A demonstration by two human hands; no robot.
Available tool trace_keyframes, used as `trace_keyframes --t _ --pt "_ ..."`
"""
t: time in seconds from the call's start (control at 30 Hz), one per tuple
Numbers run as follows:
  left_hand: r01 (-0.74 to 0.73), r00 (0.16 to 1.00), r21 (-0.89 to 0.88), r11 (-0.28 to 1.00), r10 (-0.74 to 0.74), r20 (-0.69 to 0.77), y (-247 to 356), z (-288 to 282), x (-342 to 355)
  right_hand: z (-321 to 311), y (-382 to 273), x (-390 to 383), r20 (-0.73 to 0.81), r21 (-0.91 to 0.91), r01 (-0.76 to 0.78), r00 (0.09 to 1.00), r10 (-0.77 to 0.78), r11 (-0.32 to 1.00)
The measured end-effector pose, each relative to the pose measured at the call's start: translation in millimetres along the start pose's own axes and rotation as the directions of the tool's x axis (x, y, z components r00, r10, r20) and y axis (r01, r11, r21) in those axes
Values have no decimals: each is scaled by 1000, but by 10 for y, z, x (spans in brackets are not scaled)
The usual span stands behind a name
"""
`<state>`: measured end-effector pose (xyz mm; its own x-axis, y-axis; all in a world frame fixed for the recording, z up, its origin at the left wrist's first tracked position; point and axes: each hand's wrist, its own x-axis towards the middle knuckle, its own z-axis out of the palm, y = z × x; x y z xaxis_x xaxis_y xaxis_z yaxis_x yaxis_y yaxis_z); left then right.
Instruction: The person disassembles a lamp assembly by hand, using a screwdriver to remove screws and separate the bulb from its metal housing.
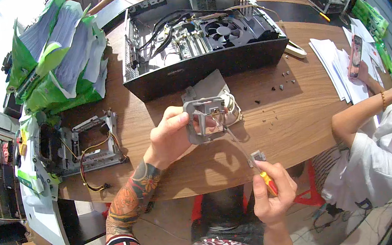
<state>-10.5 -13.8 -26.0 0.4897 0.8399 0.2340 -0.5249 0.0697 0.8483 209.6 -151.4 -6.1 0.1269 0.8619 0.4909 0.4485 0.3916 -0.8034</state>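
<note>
My left hand (170, 131) is closed on the edge of a grey plastic frame (192, 128) with a squarish opening, raised over the table. In my right hand (276, 196) is a screwdriver (268, 184) with a yellow and red handle. Its thin shaft points up and left toward the frame's lower right corner; whether the tip touches it, I cannot tell. A small pale grey piece (259, 156) shows just beyond my right fingertips, held or lying, I cannot tell which. Behind the frame lie a grey plate (212, 85) and a coiled white cable (234, 110).
An opened black computer case (208, 66) fills the middle back. Left are a metal drive cage (94, 160) with wires and green-white packaging (57, 66). Several small screws (281, 87) lie right, near papers (329, 65). A person at right holds a phone (355, 57).
</note>
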Motion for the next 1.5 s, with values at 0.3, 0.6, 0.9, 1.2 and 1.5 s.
trace_keyframes --t 0.3,0.6,0.9,1.2,1.5 --pt "102 992 -192 976 -115 -55 19 0 16 -24 -11 6 -84 -54 54 995 -58 997" --pt "144 983 -320 936 -171 -60 30 97 57 3 -5 -40 -61 -14 15 998 -16 1000" --pt "160 975 -401 902 -208 -78 19 23 23 17 -8 -108 -63 34 -94 993 96 995" --pt "97 995 -335 937 -103 -1 41 46 39 -20 -21 -17 -67 -36 -5 998 2 999" --pt "0 999 440 898 -22 45 -35 -57 19 34 -3 -13 -76 -66 43 996 -48 997"
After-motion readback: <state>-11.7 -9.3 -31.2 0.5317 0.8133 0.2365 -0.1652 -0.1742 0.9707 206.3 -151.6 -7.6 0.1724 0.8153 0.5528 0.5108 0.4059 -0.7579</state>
